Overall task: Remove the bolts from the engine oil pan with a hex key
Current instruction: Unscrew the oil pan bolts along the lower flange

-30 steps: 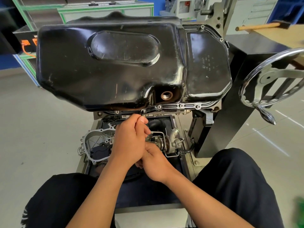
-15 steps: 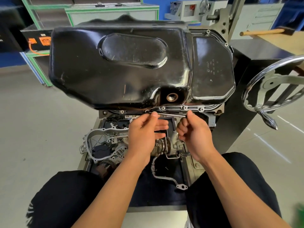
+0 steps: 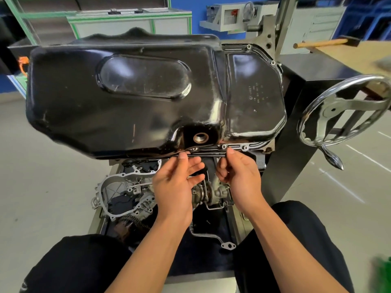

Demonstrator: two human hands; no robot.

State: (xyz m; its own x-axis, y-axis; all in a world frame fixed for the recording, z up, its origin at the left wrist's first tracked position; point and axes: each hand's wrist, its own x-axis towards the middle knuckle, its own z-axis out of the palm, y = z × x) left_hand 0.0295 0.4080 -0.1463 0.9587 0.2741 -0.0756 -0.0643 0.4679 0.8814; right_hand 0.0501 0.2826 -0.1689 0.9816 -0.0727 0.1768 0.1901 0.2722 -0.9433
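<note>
The black engine oil pan (image 3: 148,98) fills the middle of the view, its drain hole (image 3: 201,137) facing me. Three bolts (image 3: 223,146) sit along the near flange and two more bolts (image 3: 249,46) on the far right edge. A thin hex key (image 3: 204,154) lies level just under the near flange. My left hand (image 3: 175,187) pinches its left end between thumb and forefinger, with the other fingers spread. My right hand (image 3: 239,178) pinches the right end, just below a flange bolt. The key's tip is hidden by my fingers.
Under the pan, loose engine parts rest on a dark tray (image 3: 211,269): an aluminium cover (image 3: 118,193), a turbocharger (image 3: 211,193), a bent pipe (image 3: 211,237). A chrome handwheel (image 3: 342,111) juts out on the right of the black stand (image 3: 296,144). A hammer (image 3: 321,43) lies on the bench behind.
My right hand came out from under the left and moved right. Both hands rose to the flange and now hold the hex key level between them.
</note>
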